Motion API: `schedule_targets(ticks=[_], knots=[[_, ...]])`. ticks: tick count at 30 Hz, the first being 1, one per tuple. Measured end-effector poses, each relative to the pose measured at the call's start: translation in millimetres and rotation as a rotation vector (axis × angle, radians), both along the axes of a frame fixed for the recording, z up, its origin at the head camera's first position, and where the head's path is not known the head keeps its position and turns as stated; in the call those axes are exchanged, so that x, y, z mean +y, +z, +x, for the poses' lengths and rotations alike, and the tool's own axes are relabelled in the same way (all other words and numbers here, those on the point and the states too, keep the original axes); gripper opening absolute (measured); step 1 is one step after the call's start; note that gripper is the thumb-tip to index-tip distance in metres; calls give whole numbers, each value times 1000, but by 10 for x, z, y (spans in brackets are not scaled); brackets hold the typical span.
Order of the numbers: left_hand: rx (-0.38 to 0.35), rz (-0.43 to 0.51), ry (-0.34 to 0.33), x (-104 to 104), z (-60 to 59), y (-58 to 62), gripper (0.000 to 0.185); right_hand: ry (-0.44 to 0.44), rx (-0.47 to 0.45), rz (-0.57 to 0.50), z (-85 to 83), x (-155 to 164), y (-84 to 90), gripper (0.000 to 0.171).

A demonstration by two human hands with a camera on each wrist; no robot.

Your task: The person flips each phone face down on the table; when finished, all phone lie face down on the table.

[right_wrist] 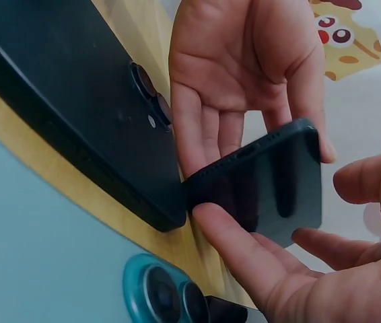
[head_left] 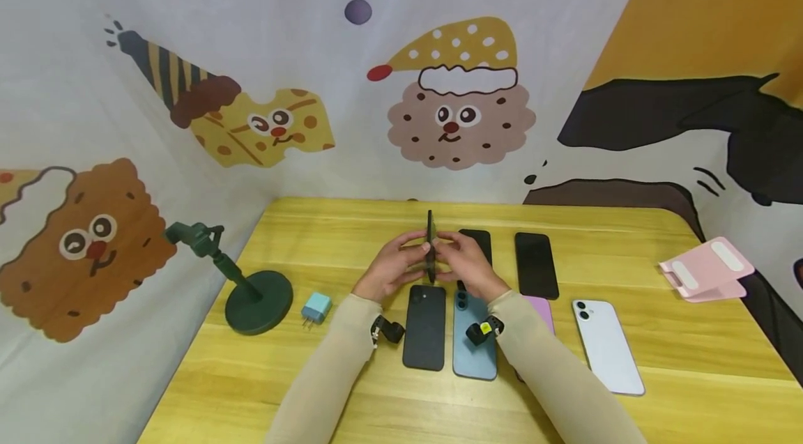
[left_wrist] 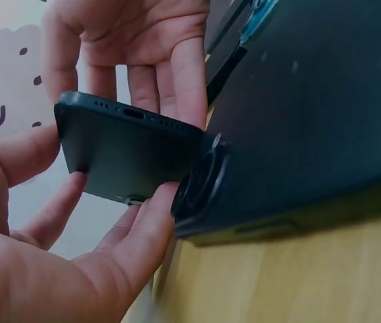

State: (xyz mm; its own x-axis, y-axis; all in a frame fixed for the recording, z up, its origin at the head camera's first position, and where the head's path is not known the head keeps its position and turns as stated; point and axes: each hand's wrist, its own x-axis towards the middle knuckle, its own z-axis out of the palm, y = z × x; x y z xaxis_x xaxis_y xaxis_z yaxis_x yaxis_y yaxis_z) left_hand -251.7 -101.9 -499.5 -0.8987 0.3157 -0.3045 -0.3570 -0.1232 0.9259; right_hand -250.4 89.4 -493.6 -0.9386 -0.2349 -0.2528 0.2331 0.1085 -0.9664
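Observation:
Between the two hands a black phone point(head_left: 431, 249) stands on edge, seen narrow side on in the head view. The left hand point(head_left: 396, 263) holds it from the left, its fingertips on the dark back point(left_wrist: 120, 158). From the other side the right hand point(head_left: 467, 264) grips it, with fingers against the glossy screen point(right_wrist: 278, 185). The phone's charging port faces both wrist cameras. Just in front of the hands lies a dark grey phone point(head_left: 424, 329), back up. Beside it a blue phone point(head_left: 475, 357) lies partly under the right wrist.
Two black phones point(head_left: 536, 266) lie at the back, one partly behind the right hand. A pinkish-purple phone point(head_left: 541, 310) is partly covered by the right sleeve. A white phone point(head_left: 608, 346) and pink folding stand point(head_left: 709, 270) lie right. A blue charger point(head_left: 316, 307) and green stand point(head_left: 258, 304) are left.

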Motion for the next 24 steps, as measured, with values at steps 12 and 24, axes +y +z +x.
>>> schedule_targets(ticks=[12, 24], knots=[[12, -125, -99, 91, -72, -2, 53, -35, 4, 25, -31, 12, -22, 58], [-5, -147, -31, 66, -102, -10, 52, -64, 87, 57, -28, 52, 1, 48]])
